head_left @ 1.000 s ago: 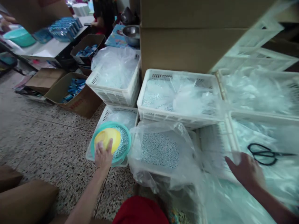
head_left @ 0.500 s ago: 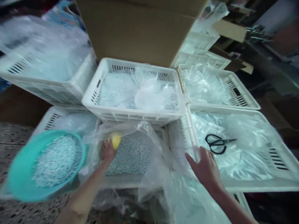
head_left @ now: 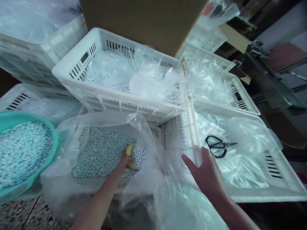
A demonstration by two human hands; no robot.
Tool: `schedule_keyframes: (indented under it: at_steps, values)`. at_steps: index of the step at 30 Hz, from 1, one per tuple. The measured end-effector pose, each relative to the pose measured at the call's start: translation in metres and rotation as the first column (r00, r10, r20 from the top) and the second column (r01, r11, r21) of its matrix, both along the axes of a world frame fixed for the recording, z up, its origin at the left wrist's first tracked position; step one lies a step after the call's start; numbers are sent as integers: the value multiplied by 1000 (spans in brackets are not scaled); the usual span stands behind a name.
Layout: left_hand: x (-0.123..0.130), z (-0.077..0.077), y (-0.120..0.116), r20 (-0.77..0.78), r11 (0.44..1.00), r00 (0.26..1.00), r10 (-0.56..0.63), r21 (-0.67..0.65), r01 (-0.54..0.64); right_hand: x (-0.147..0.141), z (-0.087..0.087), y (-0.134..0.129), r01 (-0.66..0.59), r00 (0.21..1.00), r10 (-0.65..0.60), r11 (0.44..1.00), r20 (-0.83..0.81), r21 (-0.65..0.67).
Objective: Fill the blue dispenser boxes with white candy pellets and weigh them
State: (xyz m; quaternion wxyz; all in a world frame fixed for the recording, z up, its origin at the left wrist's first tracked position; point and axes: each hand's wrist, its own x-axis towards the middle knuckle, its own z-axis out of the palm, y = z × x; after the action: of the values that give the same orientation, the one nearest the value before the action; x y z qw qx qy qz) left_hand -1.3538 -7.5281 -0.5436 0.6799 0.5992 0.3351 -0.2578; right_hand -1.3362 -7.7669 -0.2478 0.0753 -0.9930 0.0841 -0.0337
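My left hand point(head_left: 126, 158) is closed on a small yellow scoop point(head_left: 129, 149), its curved rim down among pale blue-grey pellets point(head_left: 103, 150). Lighter pellets show at the scoop's mouth. A clear plastic bag point(head_left: 144, 127) lines the low crate that holds these pellets, its loose edges folded outward. My right hand point(head_left: 208, 172) straddles the rim of a white crate point(head_left: 194, 127) on the right, thumb and fingers apart. Close to its fingertips, black-handled scissors point(head_left: 218, 146) lie on plastic bags inside that crate.
A turquoise basin point(head_left: 55, 140) of similar pellets stands at the left. Behind the lined crate sits a higher white crate point(head_left: 120, 103) with bagged pellets. A large cardboard box point(head_left: 144, 25) rises at the back. Stacked crates point(head_left: 28, 60) stand at the upper left.
My left hand and the yellow scoop have moved right and down into the pellets. My right hand stays at the crate rim. The view has shifted, so the basin sits further left.
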Motion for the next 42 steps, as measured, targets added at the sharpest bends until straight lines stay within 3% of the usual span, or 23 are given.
schedule_keyframes:
  at_steps: [4,7,13,18,25,31,35,39,42]
  values:
    - [5,1,4,-83,941,996,-21,-339,-9,-1,0,2,4,1000,-4,1000,6,-8]
    - [2,5,29,-113,886,993,-34,-463,-23,-1,0,2,-5,1000,5,1000,8,-26]
    - [-13,28,103,-129,904,989,71,-411,-118,1,-3,0,-2,1000,4,996,21,-85]
    - [-17,55,132,-108,901,975,192,-375,-219,1,1,3,-1,1000,2,996,14,-93]
    - [-37,118,154,-43,864,965,258,-438,-250,-2,18,14,26,998,-32,992,-47,-121]
    - [-64,184,159,-68,847,961,267,-459,-268,-8,32,18,-4,998,-4,993,-65,-116]
    - [-81,229,174,-64,798,941,331,-514,-315,-12,31,19,-14,997,4,992,-73,-127]
    - [-97,267,211,-24,768,905,425,-520,-374,-12,28,22,16,993,-28,994,-112,-105]
    - [-112,285,261,38,769,865,500,-478,-424,-12,19,19,33,996,-39,996,-79,-77]
